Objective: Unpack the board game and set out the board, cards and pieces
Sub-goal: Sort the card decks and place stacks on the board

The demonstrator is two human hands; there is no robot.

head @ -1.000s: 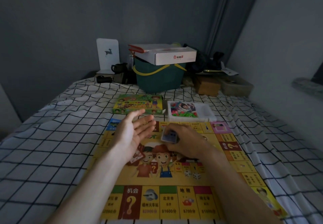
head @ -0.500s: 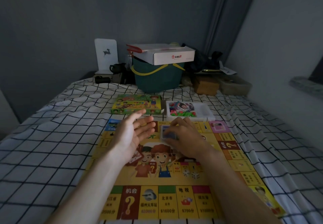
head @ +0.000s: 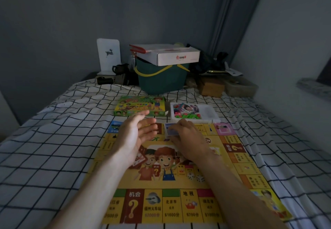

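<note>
Since a second ago the right hand [head: 188, 139] has carried its card stack [head: 171, 131] from mid-board toward the far edge of the game board [head: 179, 202], which lies flat on the checked bed [head: 53, 148]. Its grip is clenched round the stack, fingers curled over the top. The left hand [head: 136, 135] hangs just beside it, released, palm turned inward. Past the board's far edge sit the green game box [head: 139, 105] and white tray of pieces [head: 194, 112]. Two dice [head: 196, 177] rest on the board.
</note>
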